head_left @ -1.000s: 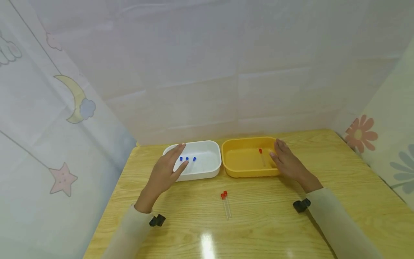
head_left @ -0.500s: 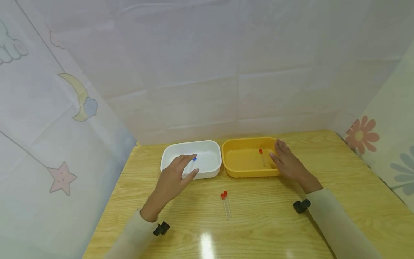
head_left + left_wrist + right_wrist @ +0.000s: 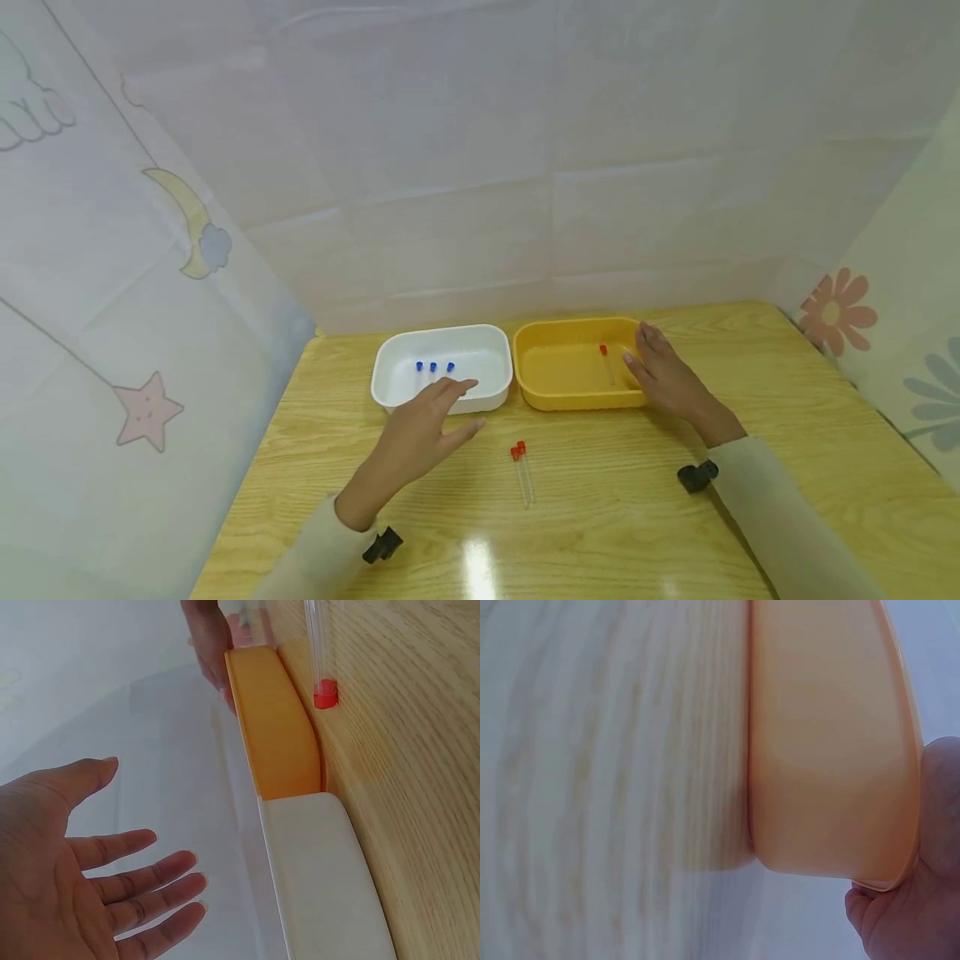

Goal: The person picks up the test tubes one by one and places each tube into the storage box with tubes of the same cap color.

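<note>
My left hand [image 3: 416, 433] hovers over the front edge of the white tray [image 3: 381, 379], fingers extended and thumb apart, holding nothing. In the left wrist view its palm and spread fingers show beside the trays. Inside the white tray lie several blue-capped tubes [image 3: 432, 367], their lower parts partly behind the hand. My right hand [image 3: 672, 383] grips the right end of the yellow tray [image 3: 555, 402], thumb over the inside of the rim, fingers outside. One red-capped tube [image 3: 607, 363] lies in the yellow tray. Two clear tubes with red caps [image 3: 523, 475] lie side by side on the table.
Both trays stand side by side at the back of the wooden table [image 3: 600, 500]. Behind them hangs a pale cloth backdrop [image 3: 450, 208], with printed side panels at left and right. A black wrist camera [image 3: 382, 546] sits on the left sleeve.
My left hand has moved from above the white tray's left side toward its front right and nearer me, uncovering the blue caps. The right hand stays on the yellow tray.
</note>
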Available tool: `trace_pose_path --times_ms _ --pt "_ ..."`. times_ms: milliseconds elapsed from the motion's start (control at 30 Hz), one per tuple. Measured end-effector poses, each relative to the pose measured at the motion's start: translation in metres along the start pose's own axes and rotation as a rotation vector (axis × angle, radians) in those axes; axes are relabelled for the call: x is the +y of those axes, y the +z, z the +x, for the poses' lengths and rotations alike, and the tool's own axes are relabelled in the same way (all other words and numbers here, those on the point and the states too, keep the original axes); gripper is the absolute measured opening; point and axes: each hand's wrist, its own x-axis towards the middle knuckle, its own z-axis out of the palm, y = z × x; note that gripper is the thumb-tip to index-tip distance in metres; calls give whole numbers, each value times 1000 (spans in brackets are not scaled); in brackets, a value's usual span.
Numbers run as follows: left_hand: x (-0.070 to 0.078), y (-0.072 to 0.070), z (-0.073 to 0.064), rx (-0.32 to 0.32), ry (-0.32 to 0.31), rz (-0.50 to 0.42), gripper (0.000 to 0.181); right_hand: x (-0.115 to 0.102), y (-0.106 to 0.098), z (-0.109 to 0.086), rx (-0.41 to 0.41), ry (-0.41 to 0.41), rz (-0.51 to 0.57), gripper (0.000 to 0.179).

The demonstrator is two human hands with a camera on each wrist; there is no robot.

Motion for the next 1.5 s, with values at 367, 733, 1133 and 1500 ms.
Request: trace_pose_path --times_ms 367,733,1133,1500 --pt "22 19 -4 -240 3 42 76 -1 1 -4 18 10 1 77" --pt "36 33 -5 -348 -38 93 89 1 1 -5 11 15 -12 78" --pt "44 52 -1 -441 -83 201 91 -2 2 -2 6 10 -1 78" --pt "49 65 -3 -468 -76 222 92 -4 -1 1 6 12 -9 77"
